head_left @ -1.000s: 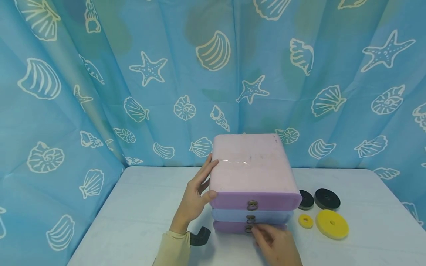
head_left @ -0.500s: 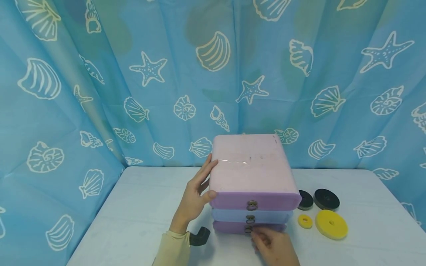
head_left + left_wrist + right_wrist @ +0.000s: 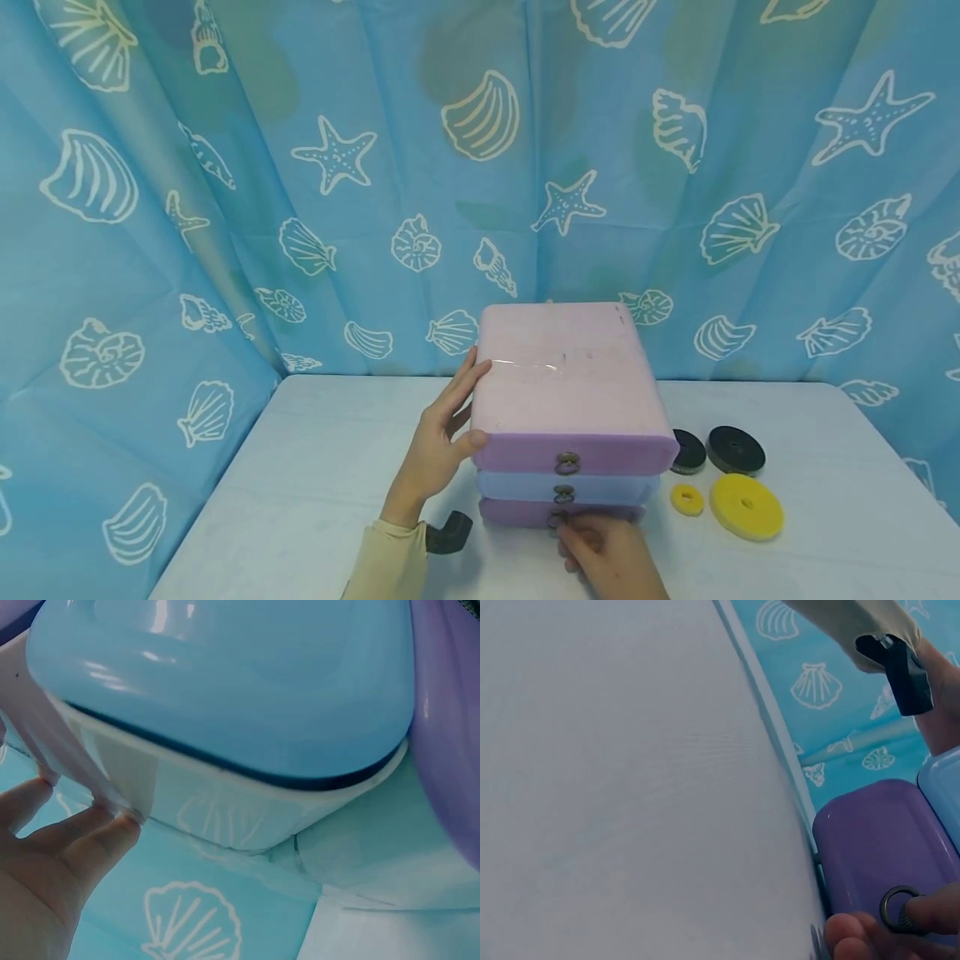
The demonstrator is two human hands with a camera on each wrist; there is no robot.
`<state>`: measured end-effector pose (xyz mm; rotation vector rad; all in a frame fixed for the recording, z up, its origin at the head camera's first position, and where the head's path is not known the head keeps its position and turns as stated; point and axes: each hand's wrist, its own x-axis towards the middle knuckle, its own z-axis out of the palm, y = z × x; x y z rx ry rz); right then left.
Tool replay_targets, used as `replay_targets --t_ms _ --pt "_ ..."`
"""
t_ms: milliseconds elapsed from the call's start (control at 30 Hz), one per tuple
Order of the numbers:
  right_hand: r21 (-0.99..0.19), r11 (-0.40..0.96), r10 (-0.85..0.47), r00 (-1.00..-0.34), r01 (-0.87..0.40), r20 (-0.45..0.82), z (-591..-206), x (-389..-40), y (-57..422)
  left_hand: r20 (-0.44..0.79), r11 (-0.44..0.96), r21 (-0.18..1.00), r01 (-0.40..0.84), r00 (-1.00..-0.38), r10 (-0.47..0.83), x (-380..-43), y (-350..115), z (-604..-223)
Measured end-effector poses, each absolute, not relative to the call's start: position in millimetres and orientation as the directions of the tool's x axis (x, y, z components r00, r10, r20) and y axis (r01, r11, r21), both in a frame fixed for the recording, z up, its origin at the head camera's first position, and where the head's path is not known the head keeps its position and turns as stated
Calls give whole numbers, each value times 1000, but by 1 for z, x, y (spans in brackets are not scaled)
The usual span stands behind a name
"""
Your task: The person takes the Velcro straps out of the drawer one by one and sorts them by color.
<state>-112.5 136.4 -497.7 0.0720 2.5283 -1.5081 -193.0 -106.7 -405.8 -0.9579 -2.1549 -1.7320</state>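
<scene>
A blue shell-print curtain (image 3: 412,183) fills the upper part of the head view, with the white tabletop (image 3: 337,442) spread across the lower part. Right of the middle, in the lower half, stands the drawer chest (image 3: 570,367), pink on top, its three fronts facing the bottom of the frame. The lowest of these, the purple bottom drawer (image 3: 517,514), has its long axis running left to right across the picture, at the foot of the stack.

The left hand (image 3: 438,446) lies against the chest's left wall, fingers spread and fairly straight, the thumb near the upper front corner; the left wrist view shows fingertips touching that wall. The right hand (image 3: 611,550) sits at the lower right of the chest front with its fingers curled, and it appears to pinch the ring pull (image 3: 890,900) of the bottom drawer between thumb and finger.

That small ring is what matters: it sits near the middle of the drawer front, up and to the left of the right hand's middle, right at its fingertips. The right hand is clearly the nearer; the left is well apart, up and to the left.
</scene>
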Motion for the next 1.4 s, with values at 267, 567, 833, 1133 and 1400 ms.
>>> replay_targets --t_ms 267,567,833,1133,1400 --pt "-890 432 -58 -980 145 -188 -501 -114 137 538 82 778 623 -728 425 -195 -112 -407" --pt "-922 374 -58 -990 99 -130 -504 -114 135 510 105 791 603 -744 431 -194 -112 -405" --pt "-916 400 -109 -991 30 -80 -501 -112 136 516 107 795 597 -758 398 -192 -109 -404" --pt "-855 518 -171 -979 7 -112 -495 -104 137 518 88 799 594 -756 400 -192 -108 -406" --pt "-720 671 -259 -966 -175 -6 -488 -95 140 505 106 807 581 -772 385 -192 -107 -405"
